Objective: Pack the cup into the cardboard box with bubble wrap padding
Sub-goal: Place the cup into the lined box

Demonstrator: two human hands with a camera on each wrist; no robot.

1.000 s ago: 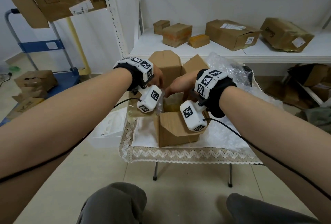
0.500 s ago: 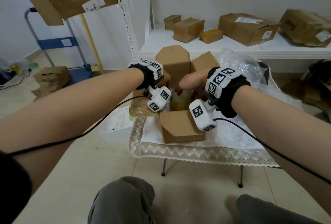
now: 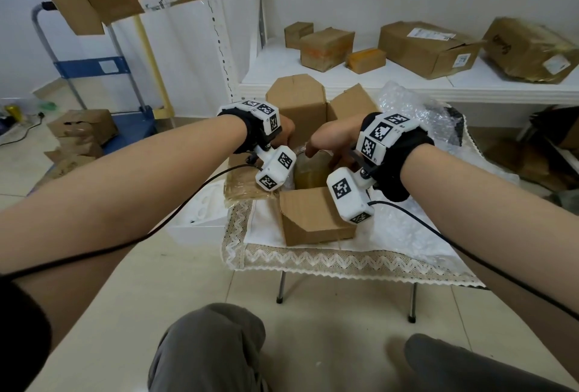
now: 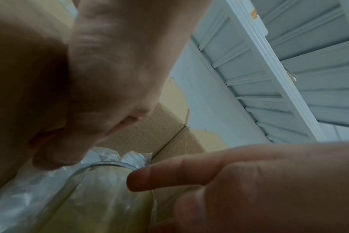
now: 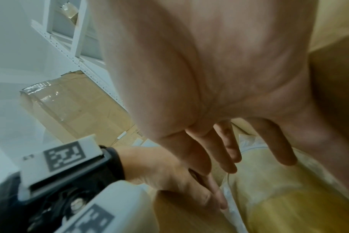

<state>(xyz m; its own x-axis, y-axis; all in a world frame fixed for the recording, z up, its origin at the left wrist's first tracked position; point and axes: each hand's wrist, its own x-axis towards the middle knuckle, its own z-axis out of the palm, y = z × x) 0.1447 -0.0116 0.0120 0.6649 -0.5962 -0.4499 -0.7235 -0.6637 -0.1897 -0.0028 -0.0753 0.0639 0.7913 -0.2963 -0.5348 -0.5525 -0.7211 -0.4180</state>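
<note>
A small folding surface (image 3: pixel 313 261) with a lacy white cloth stands in front of the person. On it sits the open cardboard box (image 3: pixel 316 219), with all its flaps standing up or folded out. A big crumpled sheet of bubble wrap (image 3: pixel 416 115) lies just behind and to the right of the box, and more of it spreads under the right arm.

Inside the box stands the cup (image 3: pixel 313 169). It is a clear glass cup, upright, with its open rim facing up. Some bubble wrap padding (image 4: pixel 118 155) is tucked between the cup and the box wall.

The left hand (image 3: pixel 283 131) reaches down into the left side of the box. Its fingers (image 5: pixel 213 193) are straight and pressed together, and they slide down beside the cup, into the padding. The right hand (image 3: pixel 332 140) hangs over the cup with its fingers (image 5: pixel 227 159) loosely spread and pointing down at the rim. It is not pinching anything.

I think the cup is stiff, smooth and a bit slippery. It looks like glass, so it can crack if it bumps something hard. A good place to hold it is around its sides, with fingers on both sides, not by the thin rim. The bubble wrap is soft and very light, and it squashes easily, so it can be pushed down into the gaps.
</note>
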